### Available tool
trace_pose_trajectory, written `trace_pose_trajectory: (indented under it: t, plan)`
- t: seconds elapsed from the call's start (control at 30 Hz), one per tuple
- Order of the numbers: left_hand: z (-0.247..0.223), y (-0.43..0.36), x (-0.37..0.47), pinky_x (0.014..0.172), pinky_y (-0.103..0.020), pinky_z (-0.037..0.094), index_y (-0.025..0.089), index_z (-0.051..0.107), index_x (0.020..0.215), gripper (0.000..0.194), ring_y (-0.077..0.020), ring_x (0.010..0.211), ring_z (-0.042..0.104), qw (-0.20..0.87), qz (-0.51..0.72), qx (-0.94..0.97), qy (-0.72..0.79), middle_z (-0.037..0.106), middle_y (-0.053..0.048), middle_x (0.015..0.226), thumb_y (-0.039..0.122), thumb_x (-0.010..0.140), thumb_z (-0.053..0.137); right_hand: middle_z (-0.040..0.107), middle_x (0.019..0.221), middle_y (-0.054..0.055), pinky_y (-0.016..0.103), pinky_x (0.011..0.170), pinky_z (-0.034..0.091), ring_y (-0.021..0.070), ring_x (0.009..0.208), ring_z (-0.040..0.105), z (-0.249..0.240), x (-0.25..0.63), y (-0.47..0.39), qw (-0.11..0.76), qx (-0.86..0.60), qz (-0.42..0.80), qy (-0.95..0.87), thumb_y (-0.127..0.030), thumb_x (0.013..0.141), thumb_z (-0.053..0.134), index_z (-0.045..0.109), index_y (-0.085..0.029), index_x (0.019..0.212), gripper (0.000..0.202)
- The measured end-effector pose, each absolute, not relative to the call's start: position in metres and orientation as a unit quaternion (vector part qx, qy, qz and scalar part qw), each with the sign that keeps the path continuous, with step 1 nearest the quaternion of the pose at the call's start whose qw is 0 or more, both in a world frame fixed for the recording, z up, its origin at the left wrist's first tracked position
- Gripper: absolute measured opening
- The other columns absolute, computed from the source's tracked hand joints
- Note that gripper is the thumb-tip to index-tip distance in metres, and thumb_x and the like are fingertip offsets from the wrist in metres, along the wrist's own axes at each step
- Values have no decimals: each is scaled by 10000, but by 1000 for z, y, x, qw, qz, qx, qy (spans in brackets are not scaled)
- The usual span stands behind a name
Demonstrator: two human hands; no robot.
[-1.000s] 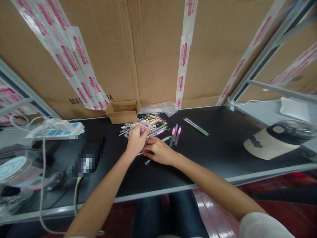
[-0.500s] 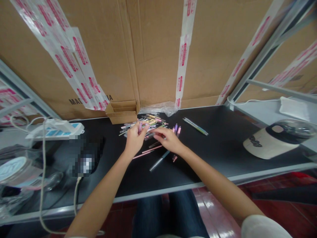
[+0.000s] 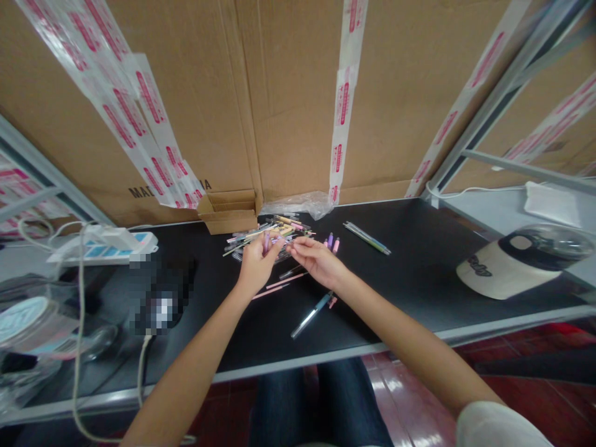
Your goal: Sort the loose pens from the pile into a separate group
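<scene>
My left hand [image 3: 257, 259] is closed on a purple pen part [image 3: 267, 242], its thumb and forefinger pinched toward the right. My right hand [image 3: 321, 259] meets it, thumb and fingertips pressed together. Whatever lies between those fingertips is too small to make out. A heap of pen parts [image 3: 239, 237] spreads behind and under both hands. Pink thin rods [image 3: 282, 283] lie between my wrists. A clear pen with a blue grip [image 3: 311, 315] slants out from beneath my right wrist. Just past my right hand lie purple and pink pen parts [image 3: 336, 246].
Several clear pens [image 3: 367, 238] lie together at the right on the black tabletop [image 3: 414, 267]. Behind the heap are an open cardboard box [image 3: 230, 222] and crumpled plastic [image 3: 302, 203]. A power strip [image 3: 116, 244] and cables are at left, a beige cap [image 3: 507, 264] at right.
Both hands have shifted slightly to the right, their fingertips still close together. The blue-grip pen has slid toward the front edge and a little right.
</scene>
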State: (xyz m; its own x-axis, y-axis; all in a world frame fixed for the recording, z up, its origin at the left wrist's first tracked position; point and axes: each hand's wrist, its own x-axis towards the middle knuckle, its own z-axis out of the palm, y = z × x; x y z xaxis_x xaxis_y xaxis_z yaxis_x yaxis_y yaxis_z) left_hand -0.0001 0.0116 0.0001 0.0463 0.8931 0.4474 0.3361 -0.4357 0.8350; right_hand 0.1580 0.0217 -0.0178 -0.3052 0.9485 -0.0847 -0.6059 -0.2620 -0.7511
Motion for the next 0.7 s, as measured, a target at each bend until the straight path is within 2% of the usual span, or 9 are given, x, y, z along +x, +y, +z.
trace_pose_trajectory:
  t: [0.23, 0.4, 0.53, 0.63, 0.7]
  plan:
    - [-1, 11, 0, 588, -223, 384, 143, 646, 901, 247, -101, 567, 453, 234, 497, 693, 468, 507, 28, 613, 352, 815, 548, 694, 710, -16, 144, 657, 509, 66, 675, 643, -15, 158, 19, 493, -276, 765, -309, -191, 502, 846, 674, -153, 713, 275]
    - [-4, 10, 1, 597, -242, 435, 158, 670, 918, 267, -123, 587, 519, 226, 462, 722, 464, 607, -4, 679, 367, 836, 525, 635, 583, -54, 124, 558, 443, 24, 550, 560, -19, 156, 20, 499, -290, 745, -334, -188, 497, 843, 670, -151, 645, 230]
    - [-4, 9, 3, 729, -292, 484, 163, 676, 970, 284, -175, 784, 614, 242, 445, 747, 430, 685, -55, 848, 341, 868, 480, 642, 610, -47, 156, 596, 442, 39, 583, 563, -19, 156, 21, 516, -312, 722, -338, -174, 468, 843, 676, -152, 630, 234]
    - [-2, 9, 5, 760, -323, 489, 153, 670, 1012, 296, -198, 823, 624, 248, 429, 751, 437, 690, -66, 830, 329, 868, 481, 640, 623, -36, 188, 611, 444, 59, 595, 562, -16, 156, 19, 510, -324, 709, -364, -198, 488, 833, 672, -157, 629, 217]
    - [-4, 11, 4, 769, -326, 490, 154, 656, 1048, 315, -204, 857, 623, 263, 433, 742, 440, 692, -77, 910, 346, 865, 487, 636, 637, -28, 209, 626, 443, 71, 610, 564, -13, 156, 17, 504, -325, 701, -387, -221, 521, 817, 662, -158, 630, 200]
